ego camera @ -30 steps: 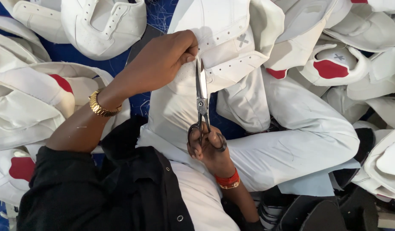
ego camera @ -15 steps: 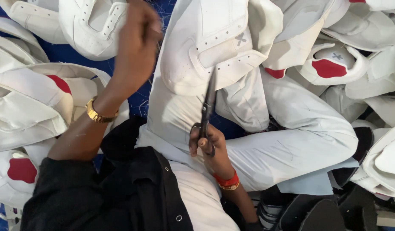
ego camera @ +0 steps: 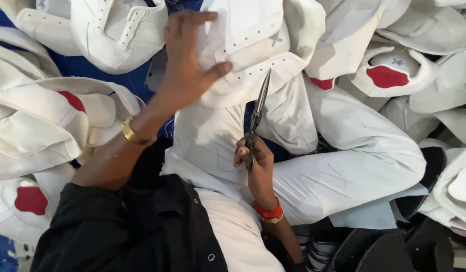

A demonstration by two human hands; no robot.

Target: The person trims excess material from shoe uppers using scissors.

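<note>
The right hand [ego camera: 255,161] is curled tight around the handles of the scissors [ego camera: 256,118], with the blades closed and pointing up. The left hand [ego camera: 190,55] is spread open with its fingers flat on a white shoe piece [ego camera: 253,45] just above the scissor tips. More white shoe pieces with red patches [ego camera: 386,75] lie all around both hands.

Smooth, matt white leather-like shoe upper [ego camera: 253,45] with punched holes under the left hand [ego camera: 185,60], dull grey metal scissors [ego camera: 256,113] in the right hand [ego camera: 255,161], glossy gold wristband [ego camera: 132,133], black cloth sleeve [ego camera: 117,231].
</note>
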